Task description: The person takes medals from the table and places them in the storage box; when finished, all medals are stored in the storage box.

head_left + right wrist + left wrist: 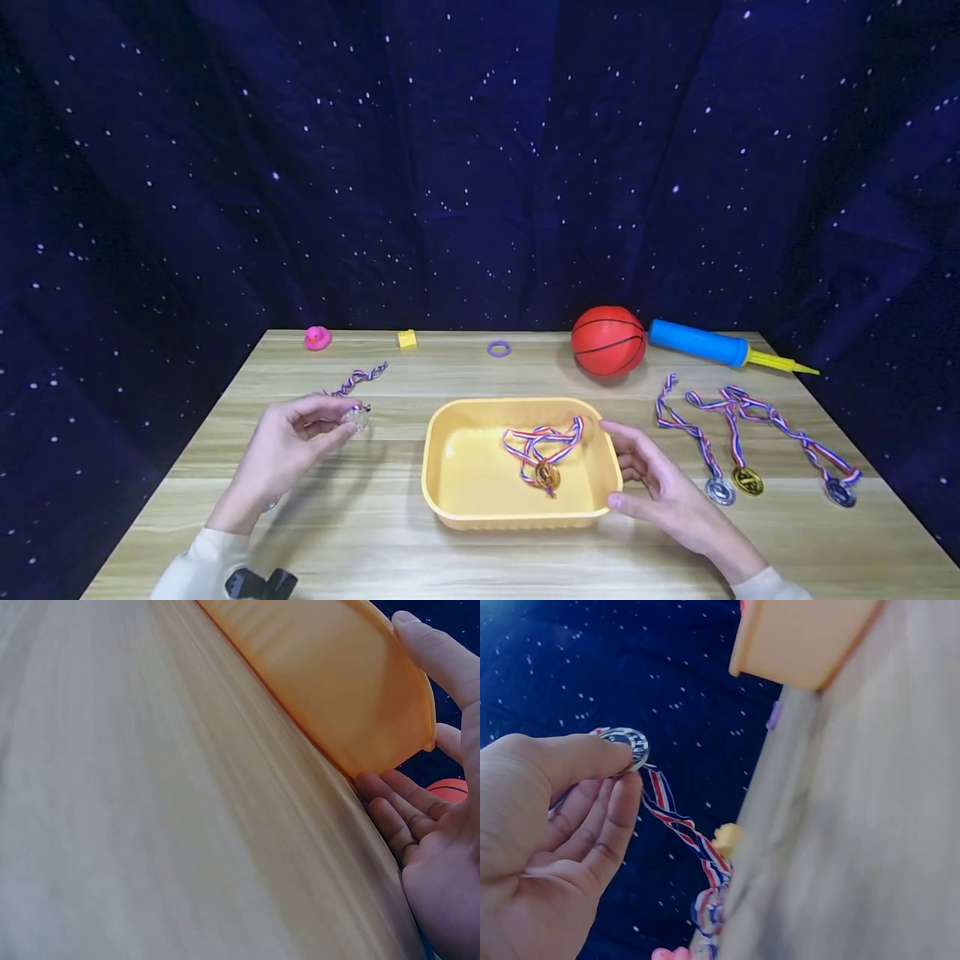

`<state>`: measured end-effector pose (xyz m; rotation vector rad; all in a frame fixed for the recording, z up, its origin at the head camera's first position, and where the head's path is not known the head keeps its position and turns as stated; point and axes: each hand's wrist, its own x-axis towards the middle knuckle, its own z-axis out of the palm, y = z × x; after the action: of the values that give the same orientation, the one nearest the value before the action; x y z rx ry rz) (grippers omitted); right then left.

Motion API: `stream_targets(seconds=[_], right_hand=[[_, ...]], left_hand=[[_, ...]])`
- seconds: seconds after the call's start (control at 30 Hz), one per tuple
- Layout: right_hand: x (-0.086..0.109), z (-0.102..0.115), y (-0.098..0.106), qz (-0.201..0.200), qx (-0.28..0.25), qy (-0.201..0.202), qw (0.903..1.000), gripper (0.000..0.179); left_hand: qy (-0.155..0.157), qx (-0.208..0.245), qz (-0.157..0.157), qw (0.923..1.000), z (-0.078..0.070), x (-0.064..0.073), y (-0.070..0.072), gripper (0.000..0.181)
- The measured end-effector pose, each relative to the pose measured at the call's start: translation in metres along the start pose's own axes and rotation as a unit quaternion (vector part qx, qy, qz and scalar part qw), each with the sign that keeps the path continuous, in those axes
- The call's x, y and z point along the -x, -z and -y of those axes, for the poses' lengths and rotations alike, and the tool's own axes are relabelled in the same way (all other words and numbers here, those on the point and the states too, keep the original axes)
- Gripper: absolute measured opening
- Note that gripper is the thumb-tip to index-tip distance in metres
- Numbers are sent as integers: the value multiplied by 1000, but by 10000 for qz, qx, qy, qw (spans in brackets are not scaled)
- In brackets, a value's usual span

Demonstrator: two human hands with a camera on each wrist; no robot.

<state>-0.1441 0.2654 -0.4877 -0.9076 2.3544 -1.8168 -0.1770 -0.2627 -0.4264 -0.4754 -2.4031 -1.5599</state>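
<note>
My left hand (288, 446) pinches a silver medal (357, 417) between thumb and fingers, raised over the left of the table. Its red, white and blue ribbon (676, 819) trails down toward the tabletop in the left wrist view. A yellow plastic bin (465, 522) stands at the middle, with a gold-coloured medal (547, 475) and its striped ribbon inside. Against the bin's right end rests my right hand (667, 492), thumb at the near corner and index finger at the far one. Its other fingertips (367, 782) reach the lower wall in the right wrist view.
Two silver medals (720, 490) and a gold one (747, 481) lie on the right with ribbons. Along the back are a pink rubber duck (317, 338), yellow block (407, 339), purple ring (498, 348), red ball (608, 341) and blue pump (697, 342). A shiny edge shows beneath my left wrist.
</note>
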Motion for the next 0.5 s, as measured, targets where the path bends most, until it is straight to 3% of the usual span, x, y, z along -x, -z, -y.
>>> stream_targets(seconds=[0.3, 0.5], right_hand=[[0, -1, 0, -24, 7, -165, 9999, 83], [-1, 1, 0, -8, 6, -73, 10000, 83]], left_hand=[[-103, 139, -579, 9982, -35, -33, 6, 31], [-530, 562, -980, 9922, -68, -60, 11, 31]])
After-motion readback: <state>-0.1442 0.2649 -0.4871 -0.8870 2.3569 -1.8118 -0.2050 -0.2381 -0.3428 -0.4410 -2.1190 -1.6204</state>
